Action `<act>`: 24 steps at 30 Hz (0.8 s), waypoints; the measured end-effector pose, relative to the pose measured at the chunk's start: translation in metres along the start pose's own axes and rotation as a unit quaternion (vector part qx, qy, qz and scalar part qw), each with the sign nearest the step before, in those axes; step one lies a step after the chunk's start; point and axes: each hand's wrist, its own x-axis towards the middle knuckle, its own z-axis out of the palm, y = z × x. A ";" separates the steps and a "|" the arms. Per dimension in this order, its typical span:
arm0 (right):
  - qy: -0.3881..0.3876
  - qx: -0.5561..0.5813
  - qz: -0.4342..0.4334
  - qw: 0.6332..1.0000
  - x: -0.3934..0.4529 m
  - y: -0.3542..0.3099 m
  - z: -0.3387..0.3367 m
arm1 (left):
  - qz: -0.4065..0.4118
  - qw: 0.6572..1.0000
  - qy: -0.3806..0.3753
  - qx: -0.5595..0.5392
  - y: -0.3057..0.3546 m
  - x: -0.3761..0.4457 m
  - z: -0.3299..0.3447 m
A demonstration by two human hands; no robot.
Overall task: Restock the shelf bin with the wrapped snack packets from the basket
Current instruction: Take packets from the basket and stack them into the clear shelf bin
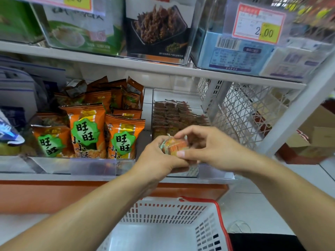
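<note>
Both my hands hold a small bunch of orange wrapped snack packets (175, 146) just in front of the clear shelf bin (215, 173). My left hand (159, 157) grips the bunch from below and the left. My right hand (204, 144) pinches it from the right, thumb on the front. Rows of brown wrapped packets (174, 113) lie stacked in the bin behind my hands. The white basket (168, 227) with a red rim stands on the floor below; the part of its inside that shows holds no packets.
Orange snack bags (87, 131) fill the bin to the left. A white mesh divider (243, 109) closes the bin's right side. Boxes with price tags (259, 24) sit on the shelf above. Cardboard boxes (315, 136) lie on the floor at the right.
</note>
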 end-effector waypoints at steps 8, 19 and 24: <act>0.068 0.302 0.051 0.949 -0.015 0.038 0.001 | -0.071 0.974 -0.140 -0.164 0.011 -0.011 -0.016; -0.014 0.324 0.057 0.944 -0.028 0.042 0.016 | 0.011 0.998 -0.030 0.051 -0.003 -0.017 -0.018; -0.027 0.273 0.062 0.960 -0.028 0.043 0.021 | 0.006 1.000 0.002 -0.005 -0.004 -0.017 -0.014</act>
